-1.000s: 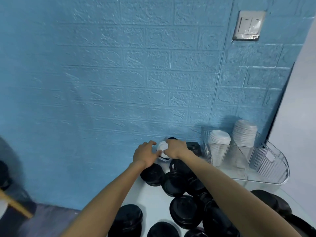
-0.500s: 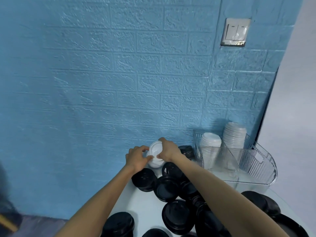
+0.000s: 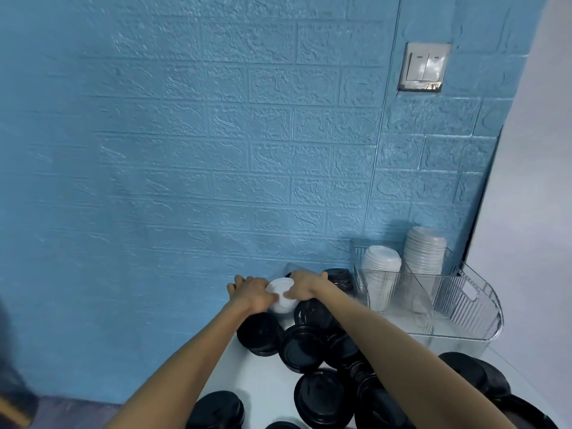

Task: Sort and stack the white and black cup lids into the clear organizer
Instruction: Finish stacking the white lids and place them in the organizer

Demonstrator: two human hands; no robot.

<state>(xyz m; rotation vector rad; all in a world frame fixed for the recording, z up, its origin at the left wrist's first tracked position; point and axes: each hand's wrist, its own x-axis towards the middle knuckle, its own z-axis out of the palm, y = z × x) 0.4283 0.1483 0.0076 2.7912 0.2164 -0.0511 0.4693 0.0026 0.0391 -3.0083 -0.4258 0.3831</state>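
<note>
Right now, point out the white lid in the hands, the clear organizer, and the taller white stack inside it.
white lid (image 3: 280, 292), head view, on its top face between the hands.
organizer (image 3: 483, 301), head view, on its ribbed right wall.
taller stack (image 3: 424, 252), head view, on its upper side.

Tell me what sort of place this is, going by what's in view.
Probably a cafe or drinks-shop back counter, though that is a guess. A white table against a blue brick-pattern wall is strewn with black cup lids, and a clear organizer holds stacked white lids. Both hands grip another white lid.
</note>
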